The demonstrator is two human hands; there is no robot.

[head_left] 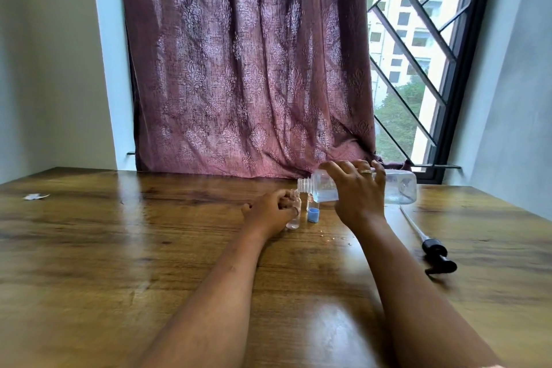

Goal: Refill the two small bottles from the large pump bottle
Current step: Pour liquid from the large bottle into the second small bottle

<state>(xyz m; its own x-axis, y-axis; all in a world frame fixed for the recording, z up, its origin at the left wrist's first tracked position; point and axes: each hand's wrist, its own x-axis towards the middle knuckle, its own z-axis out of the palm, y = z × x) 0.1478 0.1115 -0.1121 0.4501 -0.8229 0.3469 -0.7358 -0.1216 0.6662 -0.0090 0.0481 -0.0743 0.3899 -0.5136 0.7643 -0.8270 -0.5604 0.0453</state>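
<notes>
My right hand (357, 191) grips the large clear bottle (400, 187), which is tipped on its side with its open threaded mouth (304, 184) pointing left, just above a small clear bottle (294, 216). My left hand (270, 212) holds that small bottle upright on the wooden table (149, 248). A second small bottle (313, 207) stands just to the right, partly hidden behind a blue cap (313, 215). The black pump head with its long tube (433, 248) lies on the table to the right, detached from the large bottle.
A few small droplets (334, 237) glisten on the table in front of the bottles. A scrap of white paper (35, 196) lies far left. A maroon curtain (248, 69) and a barred window (418, 54) stand behind the table's far edge.
</notes>
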